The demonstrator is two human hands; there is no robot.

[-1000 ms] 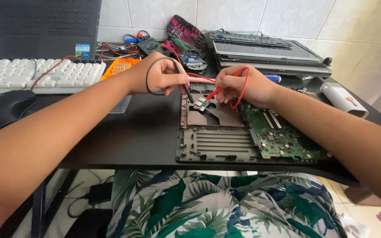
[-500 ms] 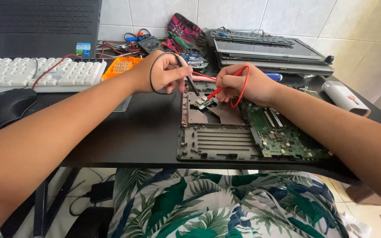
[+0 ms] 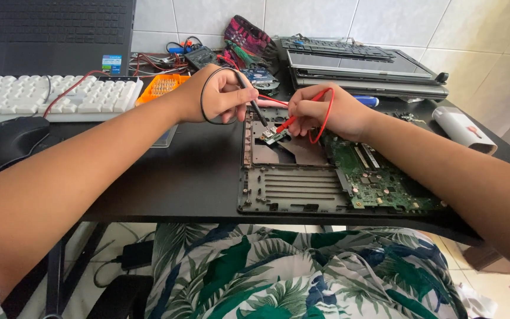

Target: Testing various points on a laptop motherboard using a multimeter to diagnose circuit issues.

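Seen from above a black desk (image 3: 149, 177): left hand (image 3: 219, 94), grip closed on a thin black-leaded test probe (image 3: 256, 109), black lead looping round the knuckles, tip angled down to a small green circuit piece (image 3: 274, 136). Right hand (image 3: 326, 112), grip closed on a red-leaded test probe (image 3: 290, 121), red wire arcing over the fingers, tip meeting the same small piece from the other side. Small piece lying inside an opened dark grey laptop base shell (image 3: 293, 189), near its upper edge, just between the two hands. To the right within the shell, a green motherboard (image 3: 379, 180), partly under the right forearm. Behind the hands, a stack of closed grey laptops (image 3: 355, 71) against the white tiled wall, with a patterned fabric pouch (image 3: 246, 35) and a dark multimeter (image 3: 199, 56) among tangled red and black leads. At left, a white keyboard (image 3: 36, 97), a black computer mouse (image 3: 4, 142) and an orange tray of screwdriver bits (image 3: 162, 87). At far right, a white oblong device (image 3: 463, 129). Below the desk edge, leaf-print fabric over the lap (image 3: 290, 272).
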